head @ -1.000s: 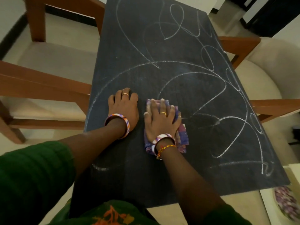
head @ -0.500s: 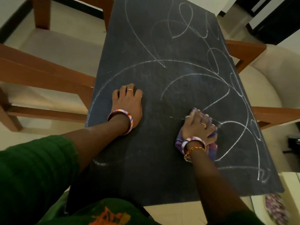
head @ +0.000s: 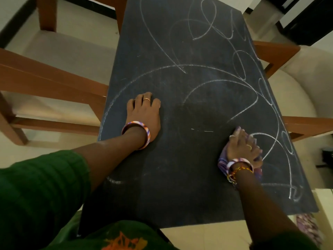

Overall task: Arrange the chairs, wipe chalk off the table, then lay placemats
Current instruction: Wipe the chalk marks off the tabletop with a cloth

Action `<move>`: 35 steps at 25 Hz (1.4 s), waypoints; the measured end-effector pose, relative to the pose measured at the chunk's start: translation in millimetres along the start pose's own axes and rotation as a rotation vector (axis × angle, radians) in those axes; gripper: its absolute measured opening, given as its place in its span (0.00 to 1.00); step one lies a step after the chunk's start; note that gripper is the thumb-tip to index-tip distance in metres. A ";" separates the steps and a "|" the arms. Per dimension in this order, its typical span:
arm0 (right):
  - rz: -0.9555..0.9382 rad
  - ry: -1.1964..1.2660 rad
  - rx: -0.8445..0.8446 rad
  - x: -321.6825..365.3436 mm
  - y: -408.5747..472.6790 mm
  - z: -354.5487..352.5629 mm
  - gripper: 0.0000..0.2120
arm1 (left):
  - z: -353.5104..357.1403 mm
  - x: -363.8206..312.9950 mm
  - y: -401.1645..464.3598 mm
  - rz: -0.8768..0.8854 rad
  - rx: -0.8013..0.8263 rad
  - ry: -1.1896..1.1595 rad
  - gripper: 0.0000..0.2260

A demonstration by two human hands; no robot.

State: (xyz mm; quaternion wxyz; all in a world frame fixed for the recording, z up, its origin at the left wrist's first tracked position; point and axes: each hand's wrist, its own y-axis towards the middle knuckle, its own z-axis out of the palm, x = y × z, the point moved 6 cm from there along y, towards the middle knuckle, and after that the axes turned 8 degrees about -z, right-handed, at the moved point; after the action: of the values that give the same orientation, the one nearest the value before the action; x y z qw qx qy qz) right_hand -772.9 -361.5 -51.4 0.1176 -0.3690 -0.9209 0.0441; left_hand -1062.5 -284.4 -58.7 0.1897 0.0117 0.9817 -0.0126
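Pressing your right hand (head: 242, 147) flat on the purple cloth (head: 223, 164), you had it on the dark table (head: 180, 195) near the right edge, toward the near end; fingers looked extended over the cloth rather than wrapped round it, though motion blur made the fingertips hard to read; cloth showed bunched under the palm and behind the wrist, touching the tabletop; your left hand (head: 144, 112) lay palm down on the table left of centre, fingers relaxed and holding nothing, a ring on one finger; striped bangles (head: 144, 132) sat on both wrists, plus a yellow-red thread on the right one; chalk lines (head: 216, 69) still covered the far half and the right side of the table in loops and arcs; the patch between your two hands was mostly bare, only a short dashed streak and a faint arc near the left edge; wooden chairs (head: 54, 82) with pale seats stood tucked at the left side, more chair frames (head: 306, 123) at the right; your green sleeve (head: 39, 195) filled the lower left corner.
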 end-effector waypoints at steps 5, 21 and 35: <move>-0.351 -0.113 0.020 82.5 -68.7 40.1 0.24 | 0.4 -0.3 0.5 -0.011 -0.007 0.014 0.16; -0.596 -0.217 0.062 70.3 -94.9 42.6 0.25 | 2.5 -1.3 1.3 -0.014 -0.014 0.038 0.17; -0.775 -0.241 0.128 72.9 -132.6 48.6 0.29 | 4.2 0.5 1.5 -0.021 -0.029 0.034 0.17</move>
State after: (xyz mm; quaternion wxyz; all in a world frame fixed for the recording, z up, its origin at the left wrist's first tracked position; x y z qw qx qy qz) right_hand -924.8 -406.9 -62.7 0.0395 0.0212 -0.9943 0.0966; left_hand -1061.4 -283.0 -62.8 0.1729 -0.0013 0.9849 -0.0002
